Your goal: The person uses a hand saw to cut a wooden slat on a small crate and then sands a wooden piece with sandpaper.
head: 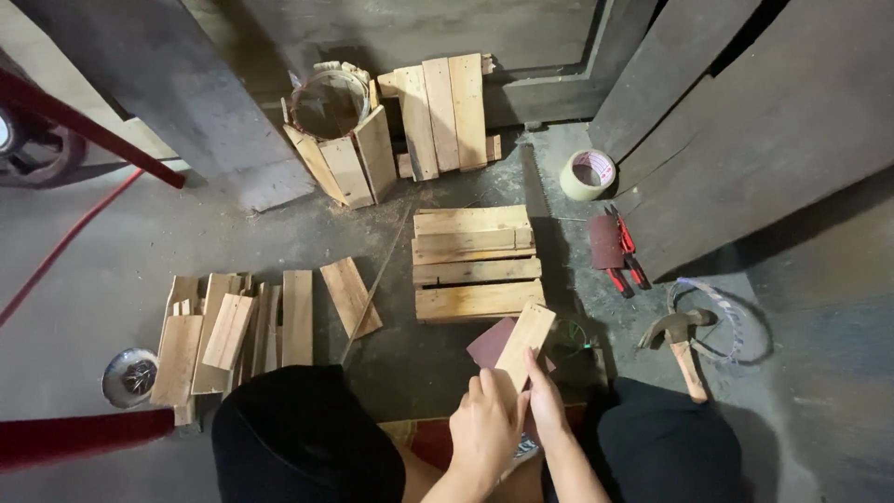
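A short wooden slat is gripped at its near end between the left hand and the right hand; both hands are closed on it and touch each other. The slat is tilted, its far end raised toward a slatted panel and its underside laid against a dark red sheet of sandpaper. Open floor is seen left of the panel, bounded by a heap of loose slats. To the right, a hammer, red pliers and a roll of tape are set well apart from the hands. A half-built round wooden tub is propped against the far wall.
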